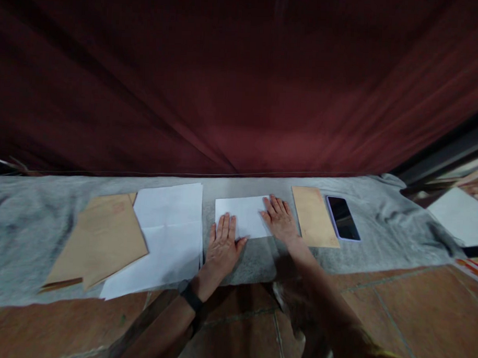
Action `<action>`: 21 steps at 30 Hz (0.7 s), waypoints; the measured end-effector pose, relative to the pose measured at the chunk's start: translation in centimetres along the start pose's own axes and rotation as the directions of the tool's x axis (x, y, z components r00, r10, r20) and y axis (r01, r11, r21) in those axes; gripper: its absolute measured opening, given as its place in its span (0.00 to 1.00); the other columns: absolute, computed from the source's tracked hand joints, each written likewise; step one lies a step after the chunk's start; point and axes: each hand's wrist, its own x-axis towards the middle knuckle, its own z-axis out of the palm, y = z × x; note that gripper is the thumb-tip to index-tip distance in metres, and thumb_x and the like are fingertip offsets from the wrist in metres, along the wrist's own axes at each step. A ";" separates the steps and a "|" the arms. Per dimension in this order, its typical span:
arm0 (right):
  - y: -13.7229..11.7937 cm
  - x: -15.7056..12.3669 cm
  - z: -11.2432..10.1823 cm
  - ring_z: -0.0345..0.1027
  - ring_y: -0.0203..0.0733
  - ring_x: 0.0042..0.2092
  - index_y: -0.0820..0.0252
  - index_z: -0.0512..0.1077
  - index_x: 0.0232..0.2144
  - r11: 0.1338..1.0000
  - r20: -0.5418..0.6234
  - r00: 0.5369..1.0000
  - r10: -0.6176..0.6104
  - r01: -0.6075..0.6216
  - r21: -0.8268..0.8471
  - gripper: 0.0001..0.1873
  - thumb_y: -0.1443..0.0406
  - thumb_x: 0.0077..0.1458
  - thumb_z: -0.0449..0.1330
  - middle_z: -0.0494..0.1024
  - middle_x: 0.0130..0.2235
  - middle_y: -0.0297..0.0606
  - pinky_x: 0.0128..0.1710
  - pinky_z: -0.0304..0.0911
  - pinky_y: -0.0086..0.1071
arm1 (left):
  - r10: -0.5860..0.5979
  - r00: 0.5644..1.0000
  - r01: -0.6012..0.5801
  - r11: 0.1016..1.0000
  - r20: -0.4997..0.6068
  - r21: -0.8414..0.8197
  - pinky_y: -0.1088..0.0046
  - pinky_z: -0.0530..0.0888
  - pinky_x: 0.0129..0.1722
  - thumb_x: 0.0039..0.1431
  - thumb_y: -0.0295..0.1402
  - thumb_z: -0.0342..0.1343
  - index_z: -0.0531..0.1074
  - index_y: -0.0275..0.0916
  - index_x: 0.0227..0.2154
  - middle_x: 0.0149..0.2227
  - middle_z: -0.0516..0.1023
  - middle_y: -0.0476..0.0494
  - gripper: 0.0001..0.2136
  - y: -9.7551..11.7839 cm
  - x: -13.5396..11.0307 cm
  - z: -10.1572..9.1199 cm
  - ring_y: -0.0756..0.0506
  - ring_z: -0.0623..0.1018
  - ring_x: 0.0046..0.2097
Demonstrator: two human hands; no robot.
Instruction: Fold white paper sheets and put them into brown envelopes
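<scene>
A folded white sheet of paper lies flat on the grey cloth in front of me. My left hand rests on its lower left part, fingers stretched out and thumb apart. On the sheet's right end lies my right hand, palm down with the fingers spread. Just right of that hand is a single brown envelope. To the left of my left hand lies a stack of larger white paper sheets, partly covered by several brown envelopes.
A phone in a light purple case lies right of the single envelope. The grey cloth covers a long, narrow surface. Behind it hangs a dark red curtain. Brown floor tiles run along the front, and a white panel is at far right.
</scene>
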 end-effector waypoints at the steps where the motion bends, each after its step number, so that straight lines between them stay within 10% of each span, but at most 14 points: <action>1: 0.4 0.1 0.0 0.54 0.54 0.70 0.62 0.59 0.69 1.000 -0.003 1.000 0.004 -0.004 0.001 0.30 0.55 0.72 0.46 0.59 0.70 0.50 0.68 0.49 0.52 | -0.014 1.000 0.014 1.000 -0.003 0.003 0.47 0.59 0.69 0.70 0.46 0.46 0.58 0.28 0.68 0.71 0.56 0.26 0.32 -0.2 -0.2 0.0 0.33 0.56 0.72; 21: -1.8 4.1 -1.8 0.66 0.51 0.57 0.63 0.70 0.60 0.994 0.075 0.995 0.071 -0.076 0.073 0.23 0.64 0.66 0.54 0.74 0.56 0.50 0.65 0.53 0.44 | -0.078 0.992 0.076 0.997 0.096 0.024 0.54 0.72 0.60 0.67 0.32 0.51 0.69 0.35 0.62 0.67 0.67 0.31 0.22 -1.8 0.2 -3.4 0.33 0.70 0.64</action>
